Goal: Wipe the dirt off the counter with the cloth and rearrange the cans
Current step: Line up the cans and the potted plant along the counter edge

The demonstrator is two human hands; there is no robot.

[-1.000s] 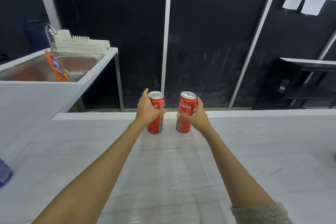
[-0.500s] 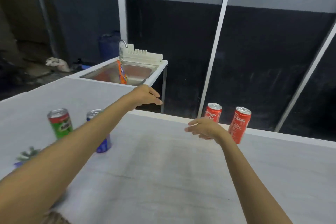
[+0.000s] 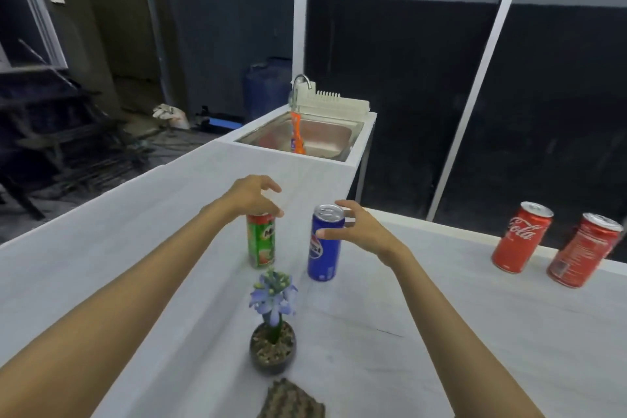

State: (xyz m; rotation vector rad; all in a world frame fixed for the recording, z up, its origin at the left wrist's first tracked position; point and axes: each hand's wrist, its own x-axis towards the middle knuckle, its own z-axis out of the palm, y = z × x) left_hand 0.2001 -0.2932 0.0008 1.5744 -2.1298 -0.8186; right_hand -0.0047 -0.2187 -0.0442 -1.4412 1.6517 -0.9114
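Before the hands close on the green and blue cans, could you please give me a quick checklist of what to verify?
1. Left hand over the green can: ok, fingers spread above its top, not yet closed.
2. Right hand at the blue can: ok, open beside its upper part; contact cannot tell.
3. Both cans upright: ok.
4. Potted flower clear of the lift: not ok, it stands close in front of both cans.
5. Two red cans already placed: ok, side by side at the counter's far edge.
6. Cloth out of the way: ok, near the frame's bottom.
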